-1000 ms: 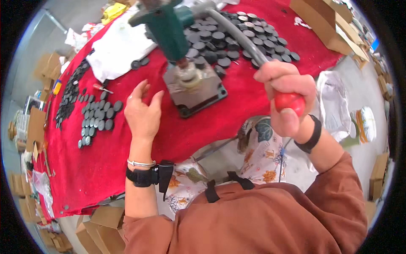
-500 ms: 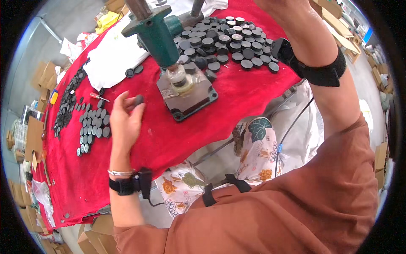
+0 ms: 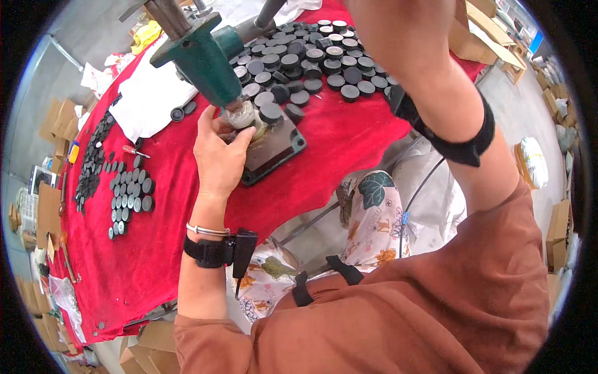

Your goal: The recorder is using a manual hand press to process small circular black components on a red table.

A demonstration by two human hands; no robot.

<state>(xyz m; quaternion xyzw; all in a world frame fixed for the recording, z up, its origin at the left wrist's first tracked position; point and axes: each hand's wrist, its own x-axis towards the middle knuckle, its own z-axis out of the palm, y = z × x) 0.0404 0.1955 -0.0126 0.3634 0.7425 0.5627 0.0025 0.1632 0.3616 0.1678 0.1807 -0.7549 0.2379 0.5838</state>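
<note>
My left hand (image 3: 219, 156) reaches in at the green hand press (image 3: 205, 68), thumb and fingers closed round a small black disc (image 3: 230, 136) just below the ram's clear tip (image 3: 240, 115). Fingers and tip hide much of the disc. Below them lies the press's grey metal base plate (image 3: 271, 151). A black round cap (image 3: 270, 113) shows right beside the tip. My right hand (image 3: 405, 28) is raised at the top edge, large and blurred; its fingers are out of the picture, so what it holds cannot be seen.
Many black round caps (image 3: 289, 61) crowd the red cloth (image 3: 168, 262) behind the press. Rows of smaller discs (image 3: 128, 192) and a pile of small black parts (image 3: 93, 159) lie at left. A screwdriver (image 3: 134, 151) and white cloth (image 3: 152, 93) are near them.
My left hand has moved right, from over the red cloth to under the press ram, bringing the small black disc. My right arm stays raised; the whole view has shifted slightly.
</note>
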